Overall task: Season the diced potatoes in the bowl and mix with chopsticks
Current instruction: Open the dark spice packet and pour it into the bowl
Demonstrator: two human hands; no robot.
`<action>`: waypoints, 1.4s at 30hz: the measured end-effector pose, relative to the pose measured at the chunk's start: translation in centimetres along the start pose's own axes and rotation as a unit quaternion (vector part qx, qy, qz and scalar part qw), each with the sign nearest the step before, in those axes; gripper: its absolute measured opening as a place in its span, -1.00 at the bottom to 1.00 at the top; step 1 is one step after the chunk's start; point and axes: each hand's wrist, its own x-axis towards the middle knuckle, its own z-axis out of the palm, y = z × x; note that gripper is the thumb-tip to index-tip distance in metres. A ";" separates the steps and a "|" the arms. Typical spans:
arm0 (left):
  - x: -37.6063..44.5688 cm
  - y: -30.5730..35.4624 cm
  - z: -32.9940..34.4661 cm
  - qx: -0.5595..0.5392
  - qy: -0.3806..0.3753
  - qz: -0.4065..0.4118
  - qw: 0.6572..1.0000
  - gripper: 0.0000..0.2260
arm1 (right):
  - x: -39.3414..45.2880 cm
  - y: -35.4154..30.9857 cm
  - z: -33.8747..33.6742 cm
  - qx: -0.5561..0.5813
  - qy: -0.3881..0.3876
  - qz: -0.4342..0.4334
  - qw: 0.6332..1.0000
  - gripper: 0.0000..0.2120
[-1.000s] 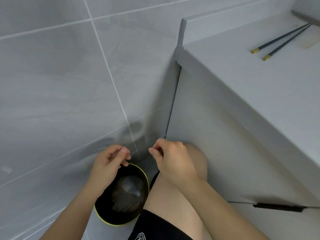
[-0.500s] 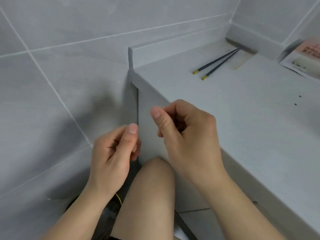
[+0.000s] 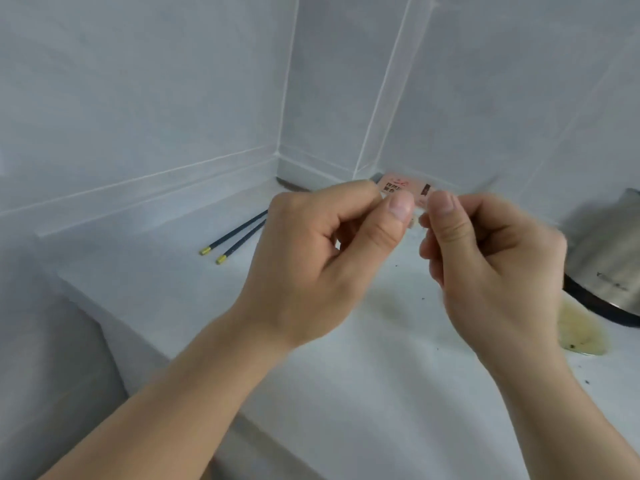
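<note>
Both hands are raised over the white counter (image 3: 346, 393), the left hand (image 3: 322, 258) and right hand (image 3: 491, 265) with fingers curled and thumbs pressed to forefingers; whether they pinch anything I cannot tell, as the pink packet (image 3: 398, 187) may lie behind them. The chopsticks (image 3: 239, 235) lie untouched by the wall, so mixing looks not yet begun. The potato bowl is out of sight; a steel pot (image 3: 609, 268) stands at the right, contents hidden.
</note>
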 end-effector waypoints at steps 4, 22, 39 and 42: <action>3.7 -1.6 5.0 -0.012 -0.022 0.006 1.000 -0.66 | 2.0 1.7 -5.2 -0.065 0.052 -0.006 0.996 -0.72; 4.5 -11.0 17.5 0.085 -0.037 -0.049 0.994 -0.44 | 15.4 13.7 -11.0 -0.397 -0.021 0.192 0.897 -0.54; 6.1 -8.9 17.3 -0.078 -0.089 -0.168 0.979 -0.50 | 9.4 11.9 -8.3 -0.421 -0.068 0.035 0.904 -0.79; 6.4 -8.3 17.1 -0.143 -0.138 -0.203 0.959 -0.55 | 4.7 10.3 -8.1 -0.430 -0.064 0.010 0.901 -0.78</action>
